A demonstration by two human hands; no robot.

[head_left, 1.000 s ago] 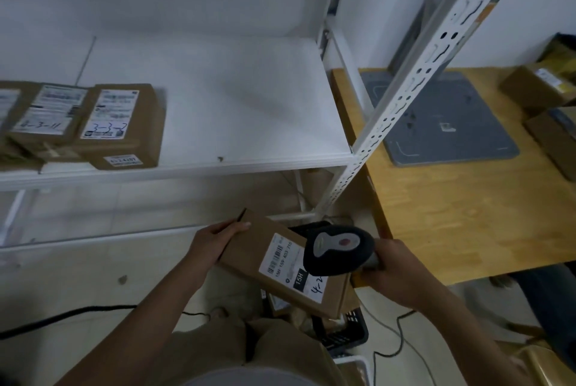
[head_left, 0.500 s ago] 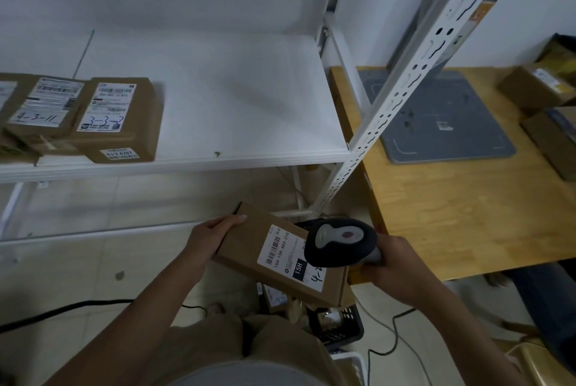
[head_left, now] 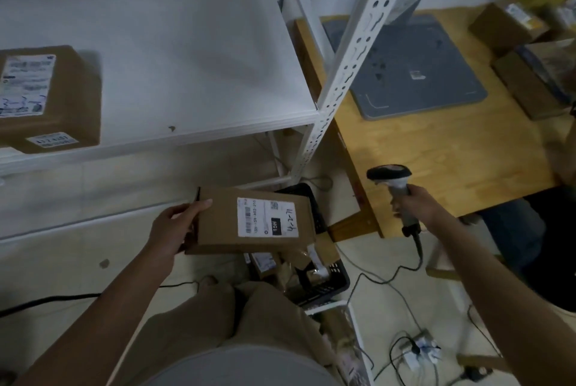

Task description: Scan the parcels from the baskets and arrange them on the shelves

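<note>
Head view: my left fingers (head_left: 199, 206) are clamped on the left end of the parcel (head_left: 218, 223). My right hand (head_left: 414, 208) is wrapped round the scanner (head_left: 389, 175), off to the right by the tabletop (head_left: 452, 148) edge. The parcel hangs flat, label (head_left: 266, 217) up, above the basket (head_left: 330, 282) and below the shelf (head_left: 202, 73). Its long axis runs left to right, free end toward the tabletop. I judge shelving comes next: lift it level, keep the label readable, and set it beside the shelved box (head_left: 50, 98).
</note>
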